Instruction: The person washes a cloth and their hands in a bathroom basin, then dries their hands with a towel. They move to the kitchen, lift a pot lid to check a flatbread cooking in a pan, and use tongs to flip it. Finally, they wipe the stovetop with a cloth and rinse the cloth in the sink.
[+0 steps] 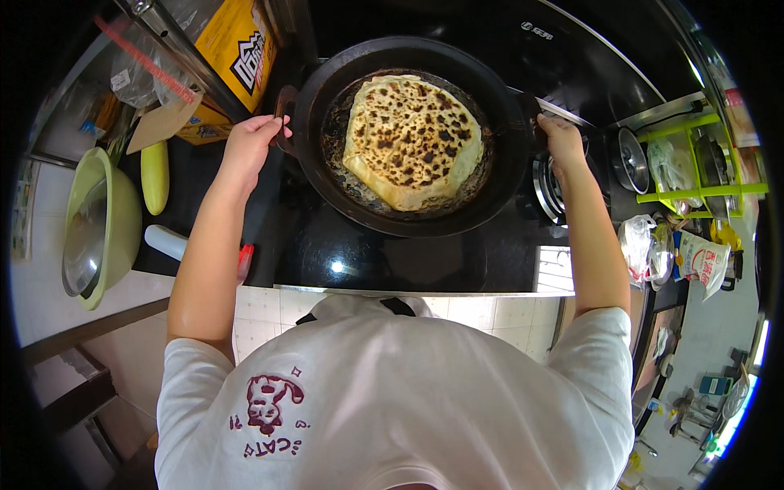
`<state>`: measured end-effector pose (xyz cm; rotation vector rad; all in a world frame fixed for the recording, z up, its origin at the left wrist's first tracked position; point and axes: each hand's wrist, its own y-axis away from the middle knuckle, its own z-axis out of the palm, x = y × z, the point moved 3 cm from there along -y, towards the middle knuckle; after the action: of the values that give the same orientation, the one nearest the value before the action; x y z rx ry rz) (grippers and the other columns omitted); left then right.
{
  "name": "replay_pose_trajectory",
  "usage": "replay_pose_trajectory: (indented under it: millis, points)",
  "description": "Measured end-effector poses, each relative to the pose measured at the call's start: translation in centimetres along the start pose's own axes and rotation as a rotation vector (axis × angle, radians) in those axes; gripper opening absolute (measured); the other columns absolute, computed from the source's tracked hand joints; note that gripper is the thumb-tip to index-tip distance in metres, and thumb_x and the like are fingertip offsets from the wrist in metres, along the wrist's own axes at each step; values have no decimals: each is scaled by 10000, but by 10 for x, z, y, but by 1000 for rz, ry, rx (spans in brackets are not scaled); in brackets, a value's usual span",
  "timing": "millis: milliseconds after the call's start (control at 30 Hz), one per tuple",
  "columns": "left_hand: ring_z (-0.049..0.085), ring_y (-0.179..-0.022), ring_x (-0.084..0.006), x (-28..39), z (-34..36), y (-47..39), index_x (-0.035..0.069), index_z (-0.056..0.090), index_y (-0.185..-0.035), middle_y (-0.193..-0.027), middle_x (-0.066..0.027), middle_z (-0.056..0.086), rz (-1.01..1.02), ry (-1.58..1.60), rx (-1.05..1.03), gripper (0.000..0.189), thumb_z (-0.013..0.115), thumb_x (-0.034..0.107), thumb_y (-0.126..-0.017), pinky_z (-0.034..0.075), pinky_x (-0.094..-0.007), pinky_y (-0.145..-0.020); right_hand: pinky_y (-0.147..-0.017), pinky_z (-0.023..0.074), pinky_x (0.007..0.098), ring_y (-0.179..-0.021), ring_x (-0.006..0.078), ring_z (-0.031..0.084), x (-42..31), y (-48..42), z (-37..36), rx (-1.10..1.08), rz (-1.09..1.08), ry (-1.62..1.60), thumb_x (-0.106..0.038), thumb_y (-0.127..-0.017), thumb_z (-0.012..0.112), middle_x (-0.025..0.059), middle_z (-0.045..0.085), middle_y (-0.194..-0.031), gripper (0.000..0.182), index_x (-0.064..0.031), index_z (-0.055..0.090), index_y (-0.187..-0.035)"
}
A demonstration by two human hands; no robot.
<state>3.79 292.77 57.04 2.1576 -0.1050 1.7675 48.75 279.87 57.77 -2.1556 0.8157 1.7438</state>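
A large dark iron pan with two side handles is over the black glass cooktop in front of me. In it lies a round flatbread, pale yellow with many dark brown scorched spots and a folded rim. My left hand grips the pan's left handle, thumb and fingers pinching it. At the other side, my right hand grips the right handle, which is partly hidden. Whether the pan rests on a burner or is lifted, I cannot tell.
A burner shows right of the pan, near a metal bowl and a green rack. At left are a green basin with a glass lid, a pale green gourd or squash, a white-handled tool and a yellow carton.
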Motion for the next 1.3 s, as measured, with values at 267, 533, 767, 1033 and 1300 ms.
replay_pose_trajectory:
  millis: [267,533,767,1033,1300]
  points:
    - [440,-651,-19,-4,1,-20,64,627,-994,-784,56,610,15,-110,-40,220,502,191,-866,297,-191,-572,-657,365,217,-678,86,518,25,20,-4,16,66,-20,-223,-866,513,1,618,-771,232,-22,625,-896]
    - [404,-633,-15,-5,0,-14,94,625,-1008,-802,78,601,-59,-93,-44,254,536,273,-851,275,-173,-538,-645,346,220,-683,76,489,25,27,-2,-24,-7,30,-239,-873,492,-17,596,-776,235,-45,612,-929]
    - [416,-684,-54,-11,-6,14,72,597,-1050,-912,17,583,-23,31,194,364,555,364,-837,335,-188,-581,-859,405,339,-927,295,550,-4,47,8,339,-542,734,-218,-847,519,171,586,-1001,306,-13,572,-1068]
    - [449,-705,-39,-58,1,95,60,573,-1067,-938,-10,586,-29,152,51,254,457,218,-906,355,-162,-597,-1021,268,352,-1231,269,348,-24,104,137,-553,-822,1188,-276,-863,462,135,425,-1289,426,-35,467,-1215]
    - [459,-730,-56,-90,-9,123,49,569,-1053,-916,-11,583,-161,182,-44,238,463,194,-896,372,-176,-616,-1061,194,371,-1282,225,262,5,102,167,-789,-689,1443,-277,-870,468,116,275,-1389,506,-37,347,-1298]
